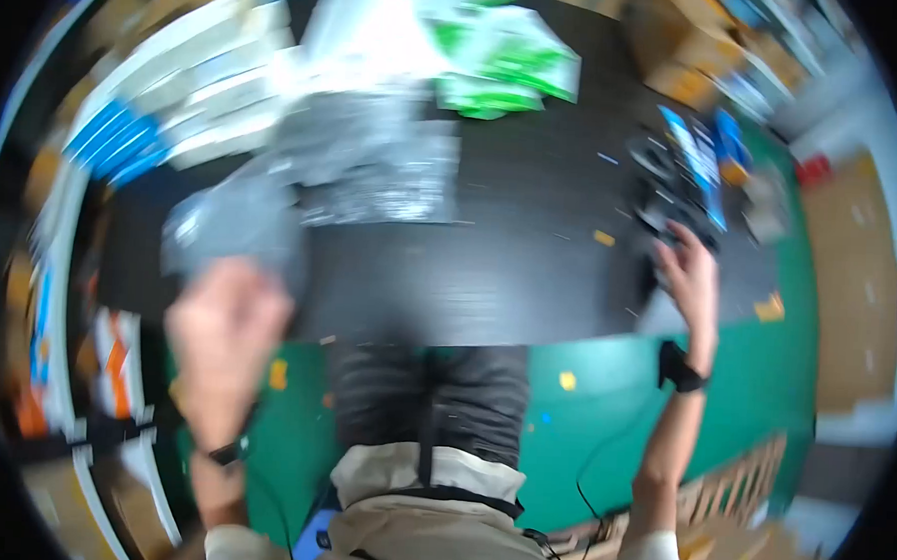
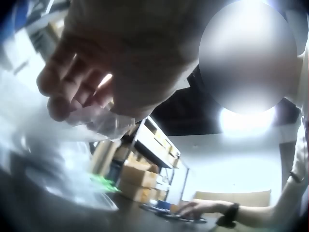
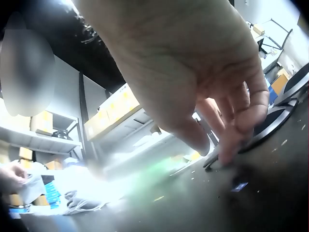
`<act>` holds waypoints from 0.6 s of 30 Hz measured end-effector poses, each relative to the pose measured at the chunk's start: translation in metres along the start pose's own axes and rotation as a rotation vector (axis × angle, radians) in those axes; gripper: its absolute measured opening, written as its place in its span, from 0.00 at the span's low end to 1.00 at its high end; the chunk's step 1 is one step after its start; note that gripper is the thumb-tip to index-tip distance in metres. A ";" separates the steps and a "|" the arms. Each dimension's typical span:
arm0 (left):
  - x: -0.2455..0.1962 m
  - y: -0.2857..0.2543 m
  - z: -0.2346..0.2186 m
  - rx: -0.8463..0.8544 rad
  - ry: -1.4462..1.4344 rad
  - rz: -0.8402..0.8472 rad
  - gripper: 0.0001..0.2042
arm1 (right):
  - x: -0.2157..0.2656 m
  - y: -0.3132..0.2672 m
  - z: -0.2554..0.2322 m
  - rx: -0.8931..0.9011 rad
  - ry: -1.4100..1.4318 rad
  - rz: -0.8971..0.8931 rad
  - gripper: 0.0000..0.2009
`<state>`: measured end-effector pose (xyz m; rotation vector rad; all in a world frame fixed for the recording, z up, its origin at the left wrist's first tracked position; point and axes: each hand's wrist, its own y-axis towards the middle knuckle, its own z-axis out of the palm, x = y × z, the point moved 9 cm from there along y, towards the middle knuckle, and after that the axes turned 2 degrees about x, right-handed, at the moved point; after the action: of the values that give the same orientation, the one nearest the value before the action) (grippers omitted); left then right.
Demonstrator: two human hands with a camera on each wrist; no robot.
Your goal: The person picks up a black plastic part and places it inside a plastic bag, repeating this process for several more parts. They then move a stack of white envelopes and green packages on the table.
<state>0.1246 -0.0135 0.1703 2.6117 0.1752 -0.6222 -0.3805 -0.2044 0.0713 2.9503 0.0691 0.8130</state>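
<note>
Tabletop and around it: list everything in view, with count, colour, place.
Table: one, black, centre.
Clear bags: several, colourless, table's left half.
Printed bag: one, green and white, far side.
Boxes: several, white, far left.
Packs: several, blue, left.
Looped items: several, black, right.
Packets: count blurred, blue, right.
Cartons: several, brown, far right.
Scraps: several, yellow, table, floor.
Floor: one, green, below.
Left hand: one, gripping clear bag.
Right hand: one, at looped items.

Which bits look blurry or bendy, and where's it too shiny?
Head view: dark corners, curved table edge, left hand smeared; left wrist view: a bright light glares; right wrist view: right hand clearer, green patch fuzzy beside white glare.
</note>
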 end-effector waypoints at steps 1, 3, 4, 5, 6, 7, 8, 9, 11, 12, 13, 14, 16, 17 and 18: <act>-0.013 -0.011 0.021 0.082 -0.013 0.142 0.03 | -0.012 0.008 0.009 0.014 0.077 0.028 0.21; -0.029 -0.034 0.068 0.106 0.076 0.313 0.03 | -0.029 0.024 0.024 0.052 0.172 0.071 0.23; -0.037 -0.040 0.085 0.105 -0.041 0.304 0.04 | -0.044 0.029 0.026 0.101 0.154 0.158 0.25; -0.047 -0.043 0.100 0.135 -0.108 0.361 0.05 | -0.055 0.036 0.032 0.148 0.200 0.169 0.26; -0.050 -0.045 0.113 0.120 -0.178 0.307 0.05 | -0.058 0.039 0.035 0.158 0.233 0.189 0.24; -0.051 -0.045 0.126 0.106 -0.262 0.266 0.05 | -0.061 0.041 0.035 0.158 0.256 0.221 0.23; -0.052 -0.043 0.135 0.087 -0.245 0.245 0.05 | -0.059 0.044 0.036 0.175 0.259 0.193 0.23; -0.052 -0.042 0.143 0.080 -0.362 0.222 0.06 | -0.060 0.045 0.035 0.173 0.257 0.184 0.21; -0.051 -0.039 0.152 0.065 -0.468 0.199 0.06 | -0.064 0.047 0.034 0.174 0.262 0.166 0.19; -0.051 -0.039 0.156 0.045 -0.515 0.192 0.06 | -0.066 0.048 0.033 0.178 0.302 0.131 0.18; -0.050 -0.039 0.156 0.026 -0.563 0.188 0.06 | -0.063 0.050 0.032 0.181 0.342 0.097 0.17; -0.048 -0.039 0.156 0.008 -0.612 0.184 0.07 | -0.059 0.052 0.031 0.184 0.382 0.065 0.16; -0.046 -0.041 0.159 0.021 -0.631 0.162 0.07 | -0.053 0.051 0.026 0.149 0.471 0.043 0.16; -0.044 -0.041 0.161 0.037 -0.654 0.146 0.07 | -0.047 0.047 0.021 0.107 0.561 0.027 0.15; -0.043 -0.040 0.162 0.054 -0.677 0.132 0.07 | -0.034 0.041 0.014 0.062 0.651 0.010 0.14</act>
<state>0.0134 -0.0518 0.0450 2.2811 -0.2250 -1.4187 -0.4014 -0.2479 0.0462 2.6031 0.1175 1.7547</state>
